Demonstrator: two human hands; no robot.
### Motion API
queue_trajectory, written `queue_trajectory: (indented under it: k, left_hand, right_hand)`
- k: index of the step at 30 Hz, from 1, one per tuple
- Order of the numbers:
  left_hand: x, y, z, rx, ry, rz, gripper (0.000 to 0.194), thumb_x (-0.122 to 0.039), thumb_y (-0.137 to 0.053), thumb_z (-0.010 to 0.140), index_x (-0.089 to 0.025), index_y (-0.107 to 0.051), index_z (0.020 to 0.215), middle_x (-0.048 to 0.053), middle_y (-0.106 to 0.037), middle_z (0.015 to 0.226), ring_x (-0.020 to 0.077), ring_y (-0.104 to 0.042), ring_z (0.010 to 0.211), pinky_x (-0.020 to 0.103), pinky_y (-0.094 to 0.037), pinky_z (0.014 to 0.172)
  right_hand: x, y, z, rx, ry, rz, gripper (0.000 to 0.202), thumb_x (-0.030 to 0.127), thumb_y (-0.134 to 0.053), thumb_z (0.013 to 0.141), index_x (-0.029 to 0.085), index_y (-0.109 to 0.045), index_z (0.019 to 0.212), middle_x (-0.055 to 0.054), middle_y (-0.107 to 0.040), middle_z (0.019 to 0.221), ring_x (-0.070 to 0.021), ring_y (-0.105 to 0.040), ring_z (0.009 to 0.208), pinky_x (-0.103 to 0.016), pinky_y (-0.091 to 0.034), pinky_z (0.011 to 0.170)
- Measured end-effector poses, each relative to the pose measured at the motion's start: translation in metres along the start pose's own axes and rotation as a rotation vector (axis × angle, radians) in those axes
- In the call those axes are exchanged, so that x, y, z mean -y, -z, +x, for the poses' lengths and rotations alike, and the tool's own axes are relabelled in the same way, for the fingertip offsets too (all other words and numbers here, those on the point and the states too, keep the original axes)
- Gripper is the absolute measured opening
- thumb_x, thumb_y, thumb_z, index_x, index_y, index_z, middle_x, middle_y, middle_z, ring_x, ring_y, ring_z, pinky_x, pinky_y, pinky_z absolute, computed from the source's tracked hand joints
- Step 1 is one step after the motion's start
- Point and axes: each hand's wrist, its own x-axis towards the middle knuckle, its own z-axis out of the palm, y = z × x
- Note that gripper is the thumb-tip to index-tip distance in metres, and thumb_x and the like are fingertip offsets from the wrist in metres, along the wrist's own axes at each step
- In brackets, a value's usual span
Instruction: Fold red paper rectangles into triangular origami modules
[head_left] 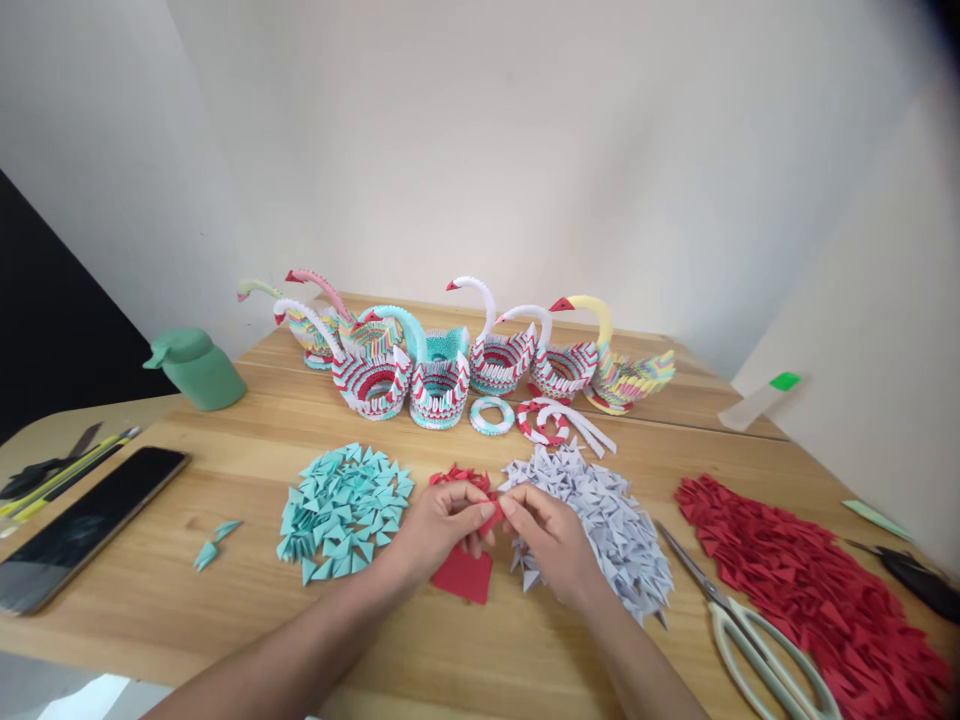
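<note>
A small piece of red paper (491, 517) is pinched between my two hands, above the middle of the wooden table. My left hand (454, 515) is closed on its left side, thumb on top. My right hand (547, 535) grips the right edge with thumb and fingertips. Below them lies a stack of flat red paper (465, 578), partly hidden by the left hand. Just behind the hands sits a small heap of folded red pieces (459, 475). Teal folded paper triangles (345, 510) lie to the left, and pale lilac ones (600, 510) to the right, partly behind my right hand.
Paper swans (439, 390) stand in a row at the back, with folded rings (491, 416) before them. Scissors (739, 620) and a large red triangle pile (810, 580) lie right. A phone (90, 525) and a green container (196, 370) are left.
</note>
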Motion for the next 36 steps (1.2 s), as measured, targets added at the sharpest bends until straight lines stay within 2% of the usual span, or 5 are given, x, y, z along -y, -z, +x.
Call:
queue_trajectory:
  k: [3,6,11,22,36]
  left_hand:
    - [-0.001,0.001,0.0,-0.01,0.007,-0.05,0.041,-0.051,-0.075,0.067,-0.013,-0.06,0.069,0.001,-0.066,0.057,0.0077,-0.054,0.041,0.02,-0.039,0.046]
    - [-0.001,0.001,-0.001,-0.02,0.011,-0.11,0.038,-0.047,-0.075,0.068,-0.013,-0.06,0.069,0.001,-0.065,0.057,0.0083,-0.054,0.041,0.02,-0.04,0.046]
    - [-0.001,0.001,-0.001,-0.005,0.011,-0.12,0.037,-0.046,-0.075,0.069,-0.012,-0.061,0.069,0.001,-0.065,0.058,0.0086,-0.054,0.041,0.021,-0.041,0.047]
    - [-0.006,-0.001,-0.002,-0.033,0.015,-0.054,0.045,-0.054,-0.077,0.06,-0.013,-0.06,0.065,0.001,-0.064,0.054,0.0082,-0.053,0.04,0.021,-0.039,0.045]
    - [-0.005,0.001,0.0,-0.077,-0.031,0.074,0.041,-0.052,-0.075,0.062,-0.014,-0.059,0.065,-0.001,-0.059,0.051,0.0077,-0.048,0.04,0.021,-0.037,0.045]
  right_hand:
    - [-0.002,0.001,0.001,0.026,-0.078,0.195,0.039,0.052,-0.052,0.088,0.018,-0.061,0.071,-0.001,-0.06,0.067,-0.0143,-0.054,0.062,-0.025,-0.042,0.06]
    - [-0.003,0.001,0.002,0.058,-0.103,0.36,0.036,0.051,-0.058,0.085,0.016,-0.064,0.077,-0.003,-0.061,0.071,-0.0141,-0.055,0.065,-0.026,-0.045,0.063]
    - [-0.009,-0.001,0.003,0.103,-0.128,0.476,0.032,0.048,-0.065,0.082,0.017,-0.067,0.078,-0.001,-0.062,0.07,-0.0128,-0.055,0.065,-0.025,-0.044,0.062]
    - [-0.011,-0.002,0.004,0.063,-0.123,0.397,0.034,0.049,-0.068,0.078,0.016,-0.066,0.074,-0.001,-0.061,0.065,-0.0122,-0.053,0.06,-0.024,-0.043,0.059]
    - [-0.006,0.003,0.004,0.087,-0.11,0.25,0.029,0.045,-0.066,0.079,0.016,-0.067,0.079,0.001,-0.06,0.066,-0.0122,-0.053,0.062,-0.024,-0.041,0.061]
